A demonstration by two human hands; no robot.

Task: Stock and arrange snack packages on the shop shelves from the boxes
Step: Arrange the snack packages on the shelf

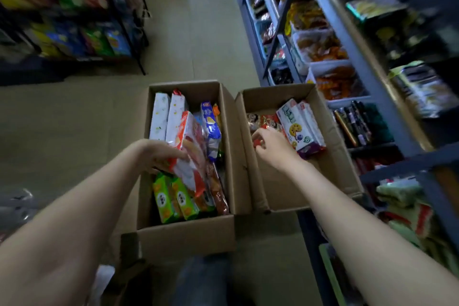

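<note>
Left grip (159, 154) holds one packet (190, 154); two boxes (186, 233) stand open.

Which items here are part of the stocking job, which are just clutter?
Job:
left box
right box
red and white pack, held by left hand
small red packet, pinched by right hand
cookie packs
shelves

Lying about:
plastic bag on floor
far rack

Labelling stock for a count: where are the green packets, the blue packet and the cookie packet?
green packets (173, 200), head view, front face.
blue packet (211, 123), head view, upper face.
cookie packet (294, 128), head view, printed front.
</note>
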